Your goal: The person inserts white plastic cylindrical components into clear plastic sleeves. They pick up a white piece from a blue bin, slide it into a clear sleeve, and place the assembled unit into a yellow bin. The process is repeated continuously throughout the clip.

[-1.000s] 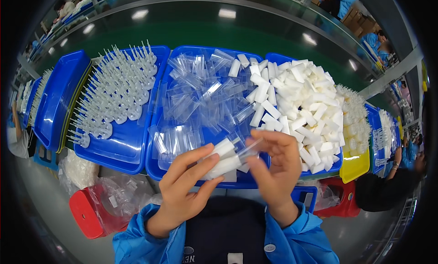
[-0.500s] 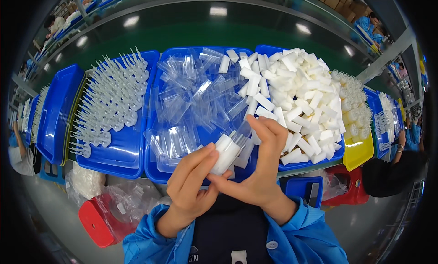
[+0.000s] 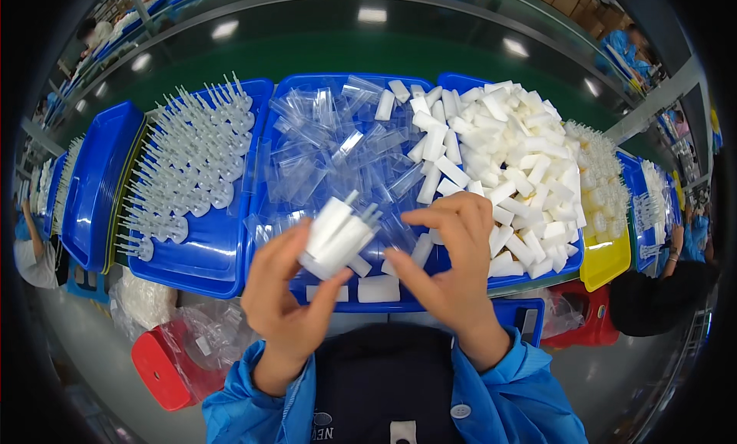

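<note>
My left hand pinches a pronged clear plastic piece with white foam blocks on it, tilted over the near edge of the middle blue tray. Thin clear prong tips stick out past the foam at its upper right. A little apart from it, on the right, my right hand is open, thumb and fingers spread and nothing between them. Beyond both hands lie loose clear plastic sleeves. Two white foam blocks rest by the tray's near rim, below the held piece.
White foam blocks are heaped in the right blue tray. Rows of clear pronged pieces stand in the left blue tray. Further out are stacked blue trays, a yellow tray and a red stool.
My right hand has let go of the foam-covered piece and drawn away to the right. My left hand has carried the piece left and turned it slightly.
</note>
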Action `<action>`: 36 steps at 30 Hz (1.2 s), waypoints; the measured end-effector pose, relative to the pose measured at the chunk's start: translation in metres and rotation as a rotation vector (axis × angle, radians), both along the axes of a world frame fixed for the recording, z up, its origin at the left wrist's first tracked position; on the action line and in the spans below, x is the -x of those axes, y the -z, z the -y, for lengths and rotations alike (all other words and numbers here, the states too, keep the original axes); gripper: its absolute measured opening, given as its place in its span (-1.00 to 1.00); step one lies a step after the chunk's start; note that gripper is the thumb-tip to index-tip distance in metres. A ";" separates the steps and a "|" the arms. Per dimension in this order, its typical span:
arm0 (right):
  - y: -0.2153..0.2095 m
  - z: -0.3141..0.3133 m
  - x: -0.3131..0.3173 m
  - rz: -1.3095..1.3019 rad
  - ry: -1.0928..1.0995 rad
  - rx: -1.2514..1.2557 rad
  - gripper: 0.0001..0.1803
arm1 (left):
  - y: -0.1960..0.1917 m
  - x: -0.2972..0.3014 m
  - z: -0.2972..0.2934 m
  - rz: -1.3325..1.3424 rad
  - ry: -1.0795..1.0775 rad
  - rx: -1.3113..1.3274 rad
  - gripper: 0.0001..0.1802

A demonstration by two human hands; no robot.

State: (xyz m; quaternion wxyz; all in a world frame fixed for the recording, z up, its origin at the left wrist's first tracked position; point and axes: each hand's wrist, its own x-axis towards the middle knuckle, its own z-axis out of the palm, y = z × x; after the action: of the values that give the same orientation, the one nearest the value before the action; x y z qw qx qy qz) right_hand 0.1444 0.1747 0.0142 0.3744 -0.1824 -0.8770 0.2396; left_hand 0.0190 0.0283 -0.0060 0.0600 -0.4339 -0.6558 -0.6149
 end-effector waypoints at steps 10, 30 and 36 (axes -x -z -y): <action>0.003 0.002 0.009 0.348 0.081 -0.226 -0.71 | -0.008 0.007 0.005 0.442 0.307 -0.176 -0.47; 0.000 -0.011 -0.028 -0.405 -0.339 0.827 -0.69 | -0.005 -0.006 0.003 0.224 0.276 -0.070 -0.55; 0.003 -0.012 -0.026 -0.494 -0.296 0.748 -0.72 | -0.005 -0.008 0.003 0.244 0.294 -0.052 -0.55</action>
State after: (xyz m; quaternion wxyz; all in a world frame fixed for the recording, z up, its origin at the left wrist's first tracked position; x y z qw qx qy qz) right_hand 0.1699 0.1862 0.0109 0.4423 -0.1152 -0.6318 0.6260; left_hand 0.0267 0.0250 -0.0010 -0.0995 -0.4457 -0.5715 -0.6818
